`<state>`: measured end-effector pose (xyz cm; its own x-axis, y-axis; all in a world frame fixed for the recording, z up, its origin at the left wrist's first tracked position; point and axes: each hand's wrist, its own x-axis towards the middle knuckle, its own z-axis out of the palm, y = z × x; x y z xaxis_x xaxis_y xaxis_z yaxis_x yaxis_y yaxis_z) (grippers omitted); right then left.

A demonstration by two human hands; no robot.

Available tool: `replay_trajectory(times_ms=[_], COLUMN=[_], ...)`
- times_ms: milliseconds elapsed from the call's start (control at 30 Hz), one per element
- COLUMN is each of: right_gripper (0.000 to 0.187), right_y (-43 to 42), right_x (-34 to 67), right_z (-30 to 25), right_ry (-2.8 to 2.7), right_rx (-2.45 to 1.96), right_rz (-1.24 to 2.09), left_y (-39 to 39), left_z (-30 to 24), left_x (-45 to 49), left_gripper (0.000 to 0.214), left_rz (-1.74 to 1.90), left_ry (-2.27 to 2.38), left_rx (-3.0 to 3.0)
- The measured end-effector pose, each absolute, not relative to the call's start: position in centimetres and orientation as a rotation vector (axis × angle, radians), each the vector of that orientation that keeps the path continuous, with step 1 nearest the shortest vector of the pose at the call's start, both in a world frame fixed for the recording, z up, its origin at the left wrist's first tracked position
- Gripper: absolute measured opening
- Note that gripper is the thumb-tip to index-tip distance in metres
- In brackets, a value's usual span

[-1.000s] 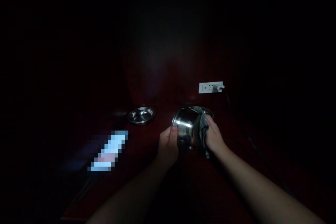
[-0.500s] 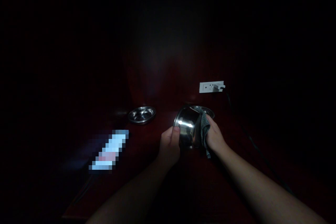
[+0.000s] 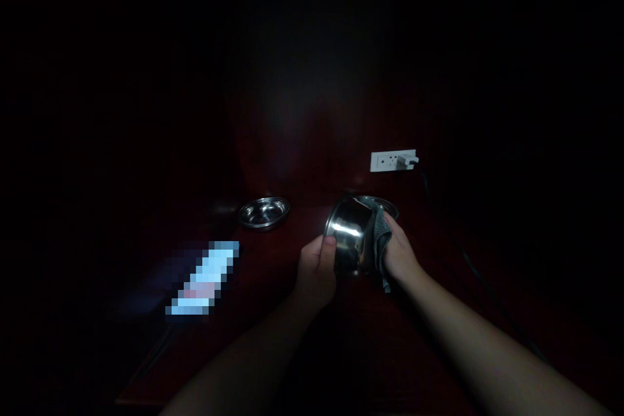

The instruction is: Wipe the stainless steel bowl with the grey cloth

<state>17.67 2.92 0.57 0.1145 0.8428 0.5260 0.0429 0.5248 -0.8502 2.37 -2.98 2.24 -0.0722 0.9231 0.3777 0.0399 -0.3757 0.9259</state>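
A shiny steel pot or deep bowl (image 3: pixel 348 237) is tipped on its side, its rim toward the left and its base toward the right. My left hand (image 3: pixel 316 270) grips the rim, thumb on the outer wall and the other fingers mostly hidden. Against the base, my right hand (image 3: pixel 400 252) presses a grey-green cloth (image 3: pixel 381 244), whose lower end hangs down. Behind the cloth lies a second round steel piece (image 3: pixel 387 206), partly covered from view.
A shallow steel dish (image 3: pixel 264 214) sits at the back left of the dark red table (image 3: pixel 273 260). Nearer on the left glows a blurred-out screen (image 3: pixel 205 279). A white wall socket (image 3: pixel 387 161) holds a plug, with a dark cable (image 3: pixel 468 260) running down the right.
Almost nothing differs. The steel vessel and my left hand have shifted very slightly to the right, and the cloth stays against the base.
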Motion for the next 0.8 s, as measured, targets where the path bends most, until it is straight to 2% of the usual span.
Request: replay_trajectory(times_ms=[800], right_gripper=[0.041], right_y=[2.75], right_x=[17.51], right_z=[0.68], right_ry=[-1.316], right_rx=[-0.889], right_rz=[0.723], left_y=[-3.09], left_z=[2.09], left_x=[2.42], left_gripper=[0.041], left_rz=[1.549], left_ry=[1.101], left_rx=[1.481])
